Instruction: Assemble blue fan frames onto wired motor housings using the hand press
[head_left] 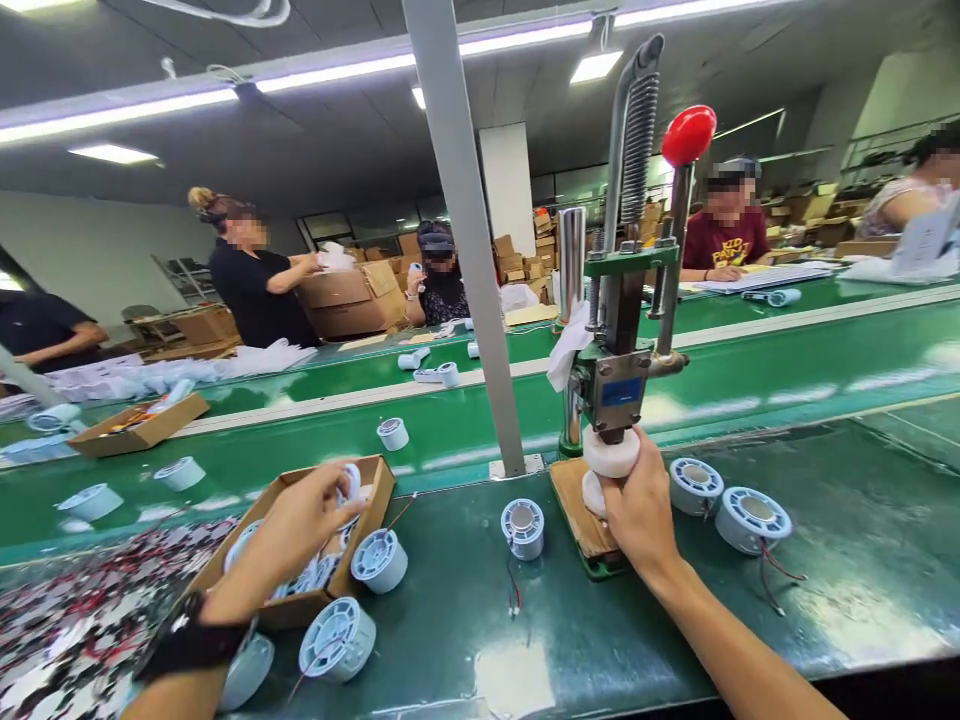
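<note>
My right hand (637,510) is wrapped round a white round part (611,455) that sits on the wooden base (577,510) of a green hand press (626,330), right under its ram. A red knob (688,134) tops the press lever. My left hand (300,525) reaches into a cardboard box (375,500) of white-blue round parts, fingers pinched on one part (349,482). A black band is on that wrist.
Loose round wired parts lie on the green bench (825,600): one at centre (523,527), two right of the press (752,518), others by the box (337,638). A grey post (472,260) rises behind. Beyond a conveyor (750,370), several people work among cartons.
</note>
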